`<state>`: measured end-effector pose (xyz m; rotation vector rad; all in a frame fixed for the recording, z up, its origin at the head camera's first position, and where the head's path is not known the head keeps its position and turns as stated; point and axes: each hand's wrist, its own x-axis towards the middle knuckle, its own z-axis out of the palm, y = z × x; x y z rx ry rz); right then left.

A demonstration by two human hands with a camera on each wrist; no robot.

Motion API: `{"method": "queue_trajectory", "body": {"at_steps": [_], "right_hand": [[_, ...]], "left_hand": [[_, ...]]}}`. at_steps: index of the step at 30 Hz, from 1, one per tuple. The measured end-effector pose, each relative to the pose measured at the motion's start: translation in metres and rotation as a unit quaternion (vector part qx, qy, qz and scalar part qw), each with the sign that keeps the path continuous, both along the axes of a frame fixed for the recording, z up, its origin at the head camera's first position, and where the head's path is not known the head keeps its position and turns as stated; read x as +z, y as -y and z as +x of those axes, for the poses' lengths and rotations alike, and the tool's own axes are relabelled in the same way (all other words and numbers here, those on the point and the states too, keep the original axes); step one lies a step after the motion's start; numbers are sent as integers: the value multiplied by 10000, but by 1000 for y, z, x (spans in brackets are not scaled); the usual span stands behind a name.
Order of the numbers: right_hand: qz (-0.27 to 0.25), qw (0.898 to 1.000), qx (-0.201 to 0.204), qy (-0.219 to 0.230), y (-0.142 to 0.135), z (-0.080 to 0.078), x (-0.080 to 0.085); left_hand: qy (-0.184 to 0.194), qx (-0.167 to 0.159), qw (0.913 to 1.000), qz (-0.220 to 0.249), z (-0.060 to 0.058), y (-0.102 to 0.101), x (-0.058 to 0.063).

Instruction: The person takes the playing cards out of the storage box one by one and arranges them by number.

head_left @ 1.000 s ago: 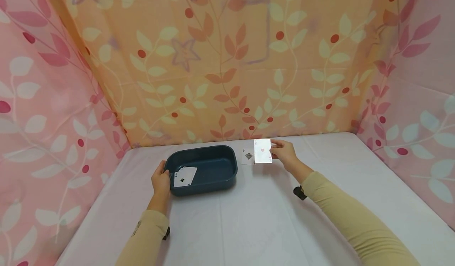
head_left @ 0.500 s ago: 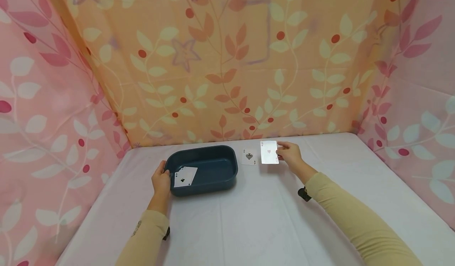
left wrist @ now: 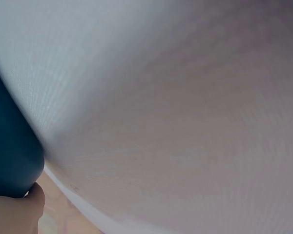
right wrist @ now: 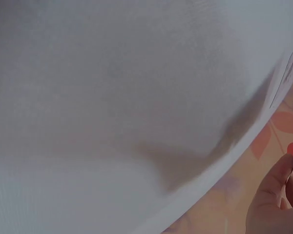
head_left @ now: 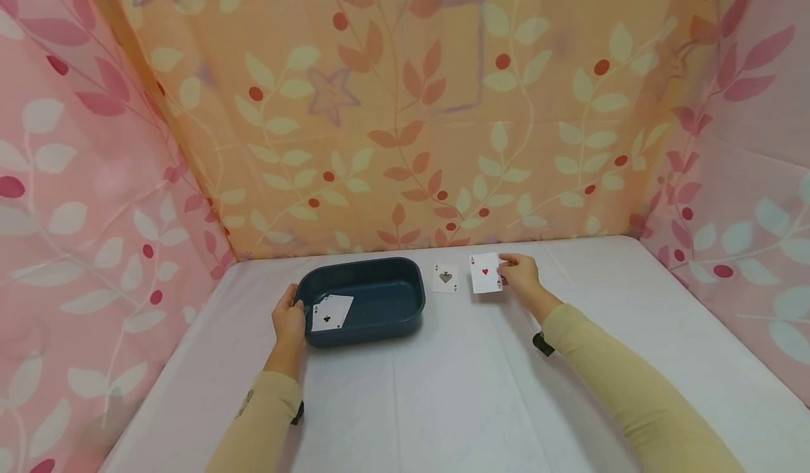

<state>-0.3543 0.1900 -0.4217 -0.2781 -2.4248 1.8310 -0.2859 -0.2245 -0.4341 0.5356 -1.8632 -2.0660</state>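
My left hand (head_left: 289,322) grips the left end of a dark blue rectangular tray (head_left: 405,327). In the left wrist view, a finger (left wrist: 19,214) shows against the tray's wall (left wrist: 12,146). Inside the tray, at its left end, lie overlapping playing cards (head_left: 330,314), an ace of clubs on top. To the tray's right, an ace of spades (head_left: 446,278) lies face up on the table. My right hand (head_left: 520,276) pinches an ace of hearts (head_left: 485,273) by its right edge, face up over the table. In the right wrist view, the thumb (right wrist: 273,183) and curled fingers show at the lower right.
A white cloth covers the table (head_left: 405,403). Behind it hangs an orange leaf-patterned curtain (head_left: 354,143), with pink patterned cloth on the left (head_left: 95,248) and right (head_left: 753,178).
My right hand has moved the ace of hearts to the right, away from the ace of spades, which it partly covered before. The left hand and the tray have stayed in place.
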Motion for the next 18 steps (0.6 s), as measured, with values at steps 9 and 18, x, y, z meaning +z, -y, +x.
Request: {"method": "queue_trajectory", "body": {"at_steps": [9,18], "right_hand": [[186,9995,-68,255,0,-9,-8],[262,9981,-299,466,-4,-25,-16]], "left_hand": [[103,21,9998,-145,0,0,0],[126,66,9998,-128,1,-2,3]]}}
